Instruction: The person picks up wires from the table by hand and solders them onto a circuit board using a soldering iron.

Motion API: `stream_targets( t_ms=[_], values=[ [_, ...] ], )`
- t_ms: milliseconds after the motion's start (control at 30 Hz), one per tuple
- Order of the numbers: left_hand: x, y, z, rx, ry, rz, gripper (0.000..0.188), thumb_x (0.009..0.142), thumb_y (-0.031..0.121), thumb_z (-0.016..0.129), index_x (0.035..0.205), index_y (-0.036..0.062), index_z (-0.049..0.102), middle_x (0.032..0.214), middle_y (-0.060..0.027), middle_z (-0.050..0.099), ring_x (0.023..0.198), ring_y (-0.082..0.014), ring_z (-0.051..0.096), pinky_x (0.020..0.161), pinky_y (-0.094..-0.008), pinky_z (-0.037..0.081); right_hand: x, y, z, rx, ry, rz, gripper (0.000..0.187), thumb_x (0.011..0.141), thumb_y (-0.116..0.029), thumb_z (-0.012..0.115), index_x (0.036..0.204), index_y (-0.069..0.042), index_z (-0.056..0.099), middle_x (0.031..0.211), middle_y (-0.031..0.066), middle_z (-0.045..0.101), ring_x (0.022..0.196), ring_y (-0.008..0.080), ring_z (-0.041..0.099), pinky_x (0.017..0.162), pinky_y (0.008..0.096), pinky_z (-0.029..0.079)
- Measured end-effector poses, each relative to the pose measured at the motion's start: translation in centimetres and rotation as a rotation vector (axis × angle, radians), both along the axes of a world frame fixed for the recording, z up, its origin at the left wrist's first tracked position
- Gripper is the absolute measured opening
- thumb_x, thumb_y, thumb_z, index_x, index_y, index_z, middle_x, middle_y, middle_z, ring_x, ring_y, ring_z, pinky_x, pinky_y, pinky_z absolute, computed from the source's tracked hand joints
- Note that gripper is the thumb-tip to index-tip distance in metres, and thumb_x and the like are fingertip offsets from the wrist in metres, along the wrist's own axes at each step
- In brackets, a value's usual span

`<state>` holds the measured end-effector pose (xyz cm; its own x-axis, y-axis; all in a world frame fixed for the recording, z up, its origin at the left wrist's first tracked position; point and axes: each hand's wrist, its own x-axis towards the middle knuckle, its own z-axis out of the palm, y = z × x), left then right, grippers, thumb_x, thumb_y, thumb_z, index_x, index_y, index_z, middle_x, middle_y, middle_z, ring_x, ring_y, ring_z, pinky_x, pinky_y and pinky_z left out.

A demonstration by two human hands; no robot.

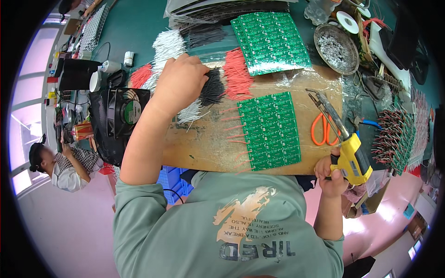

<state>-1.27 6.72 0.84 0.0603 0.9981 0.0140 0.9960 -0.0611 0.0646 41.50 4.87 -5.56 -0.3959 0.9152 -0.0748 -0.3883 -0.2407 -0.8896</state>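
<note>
A green circuit-board panel [270, 131] lies mid-board, red wires [234, 125] fitted along its left edge only; black and white leads appear yet to go on. The left hand [180, 83] closes on black wires [212, 87]; the right hand [330, 173] grips a yellow soldering gun [348, 153].

left fingertips hidden among black wires [212, 87], top circuit panel [271, 41] partly under foil

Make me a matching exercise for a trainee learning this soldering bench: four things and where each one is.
1 soldering gun
2 black wires
3 orange scissors
4 fan

A under the left hand
B lying on the board beside the gun's tip
C in the right hand
D at the board's left end

Pairs: 1-C, 2-A, 3-B, 4-D
</note>
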Motion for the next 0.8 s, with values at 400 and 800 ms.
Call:
stream_targets(
  t_ms=[400,800],
  values=[
    [1.2,0.1,-1.0,0.069,0.27,-0.015,0.008,0.083,0.014,0.07,0.085,0.0089,0.075,0.085,-0.006,0.068,0.092,-0.0262,0.065,0.079,-0.0415,0.05,-0.2,0.0,0.2,-0.005,0.018,0.006,0.065,0.091,-0.037,0.074,0.135,0.002,0.047,0.067,-0.0008,0.044,0.053,0.0118,0.042,0.049,0.0278,0.037],
    [1.0,-0.8,0.9,0.104,0.082,0.023,0.008,0.081,0.011,0.071,0.084,0.0036,0.071,0.083,-0.0117,0.069,0.088,-0.0328,0.065,0.079,-0.0454,0.052,-0.2,0.1,0.1,-0.017,0.006,0.003,0.065,0.09,-0.037,0.076,0.135,0.002,0.049,0.066,-0.0009,0.045,0.052,0.012,0.043,0.049,0.0281,0.037]
  ],
)
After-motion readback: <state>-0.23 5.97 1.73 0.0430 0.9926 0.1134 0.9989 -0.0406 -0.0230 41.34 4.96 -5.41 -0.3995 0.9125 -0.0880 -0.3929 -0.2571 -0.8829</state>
